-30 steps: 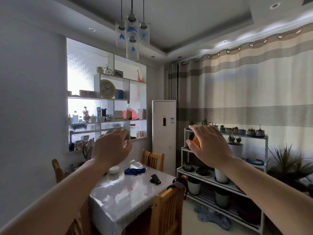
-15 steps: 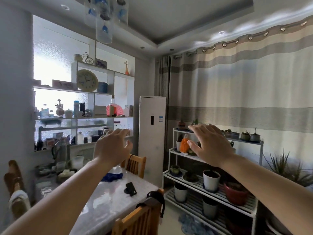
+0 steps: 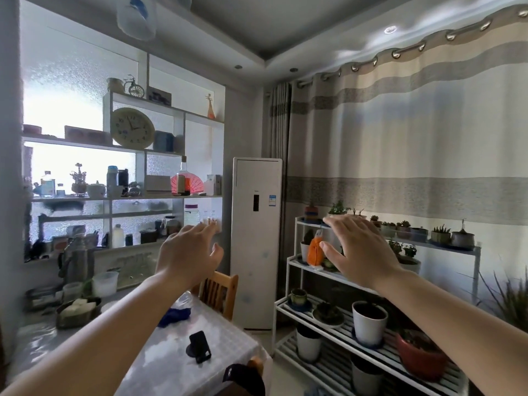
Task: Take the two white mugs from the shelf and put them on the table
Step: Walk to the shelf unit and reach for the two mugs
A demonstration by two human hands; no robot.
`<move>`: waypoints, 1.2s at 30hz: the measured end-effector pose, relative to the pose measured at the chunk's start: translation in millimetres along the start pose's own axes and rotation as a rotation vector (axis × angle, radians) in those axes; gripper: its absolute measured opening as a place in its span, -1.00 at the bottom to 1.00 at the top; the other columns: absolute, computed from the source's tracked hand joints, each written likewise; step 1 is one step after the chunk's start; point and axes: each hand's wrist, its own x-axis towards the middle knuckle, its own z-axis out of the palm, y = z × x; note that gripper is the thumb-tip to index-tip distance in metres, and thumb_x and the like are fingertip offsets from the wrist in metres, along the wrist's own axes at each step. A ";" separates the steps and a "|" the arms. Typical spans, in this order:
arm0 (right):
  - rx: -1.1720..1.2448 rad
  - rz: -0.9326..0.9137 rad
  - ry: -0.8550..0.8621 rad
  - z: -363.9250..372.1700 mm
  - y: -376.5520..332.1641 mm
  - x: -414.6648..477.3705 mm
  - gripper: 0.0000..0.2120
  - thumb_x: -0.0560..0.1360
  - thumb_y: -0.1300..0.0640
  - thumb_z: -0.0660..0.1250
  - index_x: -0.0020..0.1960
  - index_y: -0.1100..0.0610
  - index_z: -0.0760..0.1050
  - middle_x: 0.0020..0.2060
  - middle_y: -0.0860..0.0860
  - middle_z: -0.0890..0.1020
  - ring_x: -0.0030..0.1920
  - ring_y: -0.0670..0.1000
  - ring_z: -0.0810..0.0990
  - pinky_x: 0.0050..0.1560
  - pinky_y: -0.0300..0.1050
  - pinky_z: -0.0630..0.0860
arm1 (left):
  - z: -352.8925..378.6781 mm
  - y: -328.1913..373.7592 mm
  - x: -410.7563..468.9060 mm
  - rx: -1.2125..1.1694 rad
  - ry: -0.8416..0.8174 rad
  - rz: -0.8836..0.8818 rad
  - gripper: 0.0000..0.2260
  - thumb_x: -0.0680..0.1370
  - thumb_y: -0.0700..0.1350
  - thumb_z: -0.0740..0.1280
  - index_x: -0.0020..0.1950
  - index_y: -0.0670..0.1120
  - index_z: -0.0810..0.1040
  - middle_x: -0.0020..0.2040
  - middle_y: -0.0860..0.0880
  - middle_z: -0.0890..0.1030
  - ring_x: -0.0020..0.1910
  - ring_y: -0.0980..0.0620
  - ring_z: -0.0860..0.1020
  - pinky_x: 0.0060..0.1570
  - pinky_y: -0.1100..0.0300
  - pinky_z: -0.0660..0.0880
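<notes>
Hands nearer wall shelf (image 3: 120, 197), left hand (image 3: 187, 255), right hand (image 3: 361, 252) empty

1. Your left hand (image 3: 188, 258) and right hand (image 3: 360, 250) are raised, fingers spread, holding nothing.
2. The table (image 3: 177, 364) lies below them.
3. The shelf (image 3: 171, 197) stands behind your left hand.

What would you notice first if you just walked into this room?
Two bare hands, left hand and right hand, stretch out open in the middle. Behind the left one, a round cream wall clock sits on the white wall shelf, and a tall white air conditioner stands between them.
</notes>
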 end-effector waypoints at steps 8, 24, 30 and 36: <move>0.032 -0.005 0.009 124.0 60.2 101.6 -0.49 0.54 -0.13 0.16 0.41 0.08 0.28 0.35 0.01 0.46 0.37 0.02 0.35 0.42 0.02 0.19 | 127.2 -25.8 93.4 0.038 0.017 0.007 -0.73 0.44 0.02 0.24 0.14 0.05 0.46 0.08 0.06 0.62 0.03 0.02 0.55 -0.11 0.08 0.47; 0.159 -0.041 0.004 347.2 195.8 234.7 -0.50 0.54 -0.15 0.15 0.41 0.04 0.26 0.34 -0.02 0.47 0.37 -0.02 0.36 0.44 -0.01 0.14 | 352.2 -32.9 237.6 0.134 -0.032 -0.037 -0.71 0.44 0.03 0.20 0.15 0.07 0.45 0.04 0.06 0.62 0.03 0.00 0.54 -0.16 0.08 0.44; 0.180 -0.118 0.000 425.4 280.3 300.9 -0.49 0.54 -0.15 0.14 0.42 0.03 0.25 0.35 -0.03 0.46 0.37 -0.03 0.35 0.45 -0.02 0.09 | 452.5 -10.7 309.4 0.175 -0.042 -0.072 -0.72 0.45 0.04 0.19 0.15 0.09 0.45 0.05 0.09 0.61 0.02 0.03 0.55 -0.16 0.09 0.46; 0.200 -0.160 0.010 490.2 346.7 371.6 -0.50 0.54 -0.14 0.13 0.42 0.03 0.25 0.36 -0.01 0.45 0.38 -0.01 0.34 0.47 0.01 0.13 | 523.9 2.3 375.5 0.247 -0.016 -0.047 -0.77 0.44 0.04 0.22 0.06 0.07 0.50 0.00 0.06 0.64 -0.04 0.00 0.58 -0.22 0.10 0.48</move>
